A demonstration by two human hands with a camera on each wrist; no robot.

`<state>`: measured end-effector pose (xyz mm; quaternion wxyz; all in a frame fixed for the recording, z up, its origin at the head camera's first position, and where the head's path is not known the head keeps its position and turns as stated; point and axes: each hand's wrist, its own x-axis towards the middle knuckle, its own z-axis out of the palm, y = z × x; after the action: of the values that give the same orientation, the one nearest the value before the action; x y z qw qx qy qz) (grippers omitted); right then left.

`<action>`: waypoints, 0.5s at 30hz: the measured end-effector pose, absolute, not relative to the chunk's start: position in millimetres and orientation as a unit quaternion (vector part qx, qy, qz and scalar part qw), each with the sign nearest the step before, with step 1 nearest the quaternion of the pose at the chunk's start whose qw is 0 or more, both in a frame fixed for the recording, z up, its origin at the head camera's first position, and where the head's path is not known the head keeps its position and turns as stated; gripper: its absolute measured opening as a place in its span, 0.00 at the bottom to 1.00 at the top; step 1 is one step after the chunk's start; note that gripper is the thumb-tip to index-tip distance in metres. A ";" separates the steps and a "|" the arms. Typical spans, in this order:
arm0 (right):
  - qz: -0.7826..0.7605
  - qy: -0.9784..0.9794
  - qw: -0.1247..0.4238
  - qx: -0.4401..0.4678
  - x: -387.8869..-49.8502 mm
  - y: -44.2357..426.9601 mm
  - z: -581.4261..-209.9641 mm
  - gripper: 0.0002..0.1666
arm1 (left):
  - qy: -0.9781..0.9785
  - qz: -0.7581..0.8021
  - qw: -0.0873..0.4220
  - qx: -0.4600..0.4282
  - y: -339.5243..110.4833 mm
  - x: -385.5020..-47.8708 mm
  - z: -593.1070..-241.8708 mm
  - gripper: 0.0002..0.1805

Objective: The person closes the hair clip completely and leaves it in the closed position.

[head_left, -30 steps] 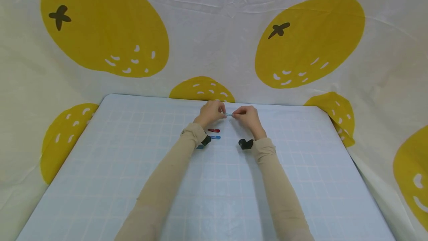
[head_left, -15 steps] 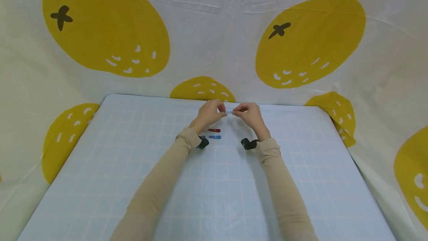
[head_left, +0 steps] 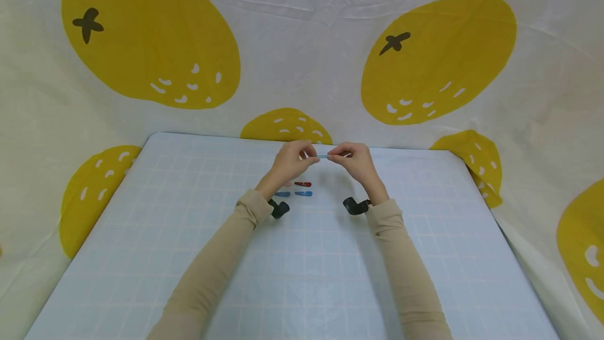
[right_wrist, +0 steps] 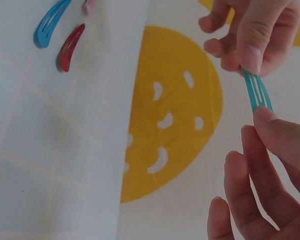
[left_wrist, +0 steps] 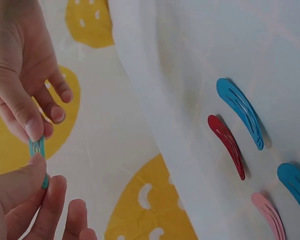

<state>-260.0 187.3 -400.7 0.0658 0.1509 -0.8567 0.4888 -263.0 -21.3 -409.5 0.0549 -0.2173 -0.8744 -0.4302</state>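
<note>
Between both hands, near the table's far edge, is a teal snap hair clip (right_wrist: 256, 92). My left hand (head_left: 291, 161) pinches one end with thumb and forefinger. The other end is pinched by my right hand (head_left: 357, 161) in the same way. In both wrist views the clip is held up off the table. Below the left hand lie a red hair clip (left_wrist: 227, 146), a blue hair clip (left_wrist: 240, 111), a second blue hair clip (left_wrist: 296, 184) and a pink hair clip (left_wrist: 269, 214), the last partly cut off by the frame.
A pale blue table with a faint grid (head_left: 302, 277) spreads under the arms. Behind it hangs a white cloth (head_left: 302, 56) with large yellow fruit prints. Black wrist cameras (head_left: 355, 205) sit at both wrists.
Both hands have risen slightly with the teal hair clip, and the wrists have spread apart. The left forearm has moved left, uncovering more of the clips on the table.
</note>
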 end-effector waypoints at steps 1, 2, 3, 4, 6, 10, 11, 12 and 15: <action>0.491 -0.855 0.066 0.152 -258.8 187.0 -399.5 0.06 | -0.870 -0.436 0.061 -0.222 -22.4 -261.3 -409.0 0.05; 0.495 -0.853 0.065 0.153 -257.6 186.7 -398.4 0.06 | -0.865 -0.443 0.068 -0.227 -23.5 -259.7 -408.3 0.05; 0.500 -0.850 0.064 0.153 -256.2 186.4 -397.0 0.06 | -0.860 -0.450 0.073 -0.231 -24.6 -258.0 -407.6 0.05; 0.505 -0.847 0.062 0.154 -254.2 185.7 -395.3 0.06 | -0.856 -0.455 0.078 -0.234 -25.7 -256.0 -407.0 0.05; 0.515 -0.841 0.056 0.159 -248.6 183.5 -390.1 0.06 | -0.848 -0.468 0.083 -0.236 -28.4 -251.3 -405.8 0.05; 0.517 -0.837 0.039 0.175 -227.2 175.1 -369.1 0.07 | -0.831 -0.495 0.088 -0.239 -34.7 -240.1 -405.2 0.04; 0.514 -0.838 0.037 0.181 -221.8 173.4 -364.6 0.07 | -0.826 -0.503 0.088 -0.239 -36.4 -237.1 -405.3 0.04; 0.511 -0.838 0.036 0.189 -217.0 171.8 -361.0 0.07 | -0.821 -0.511 0.087 -0.238 -37.9 -234.1 -405.5 0.04; 0.510 -0.833 0.039 0.213 -213.1 172.1 -366.5 0.05 | -0.811 -0.532 0.082 -0.229 -41.9 -224.9 -407.0 0.04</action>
<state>-213.1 172.1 -366.5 0.0390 0.2134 -0.8325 0.5097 -224.9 -41.9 -407.0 0.0821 -0.2294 -0.8112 -0.5316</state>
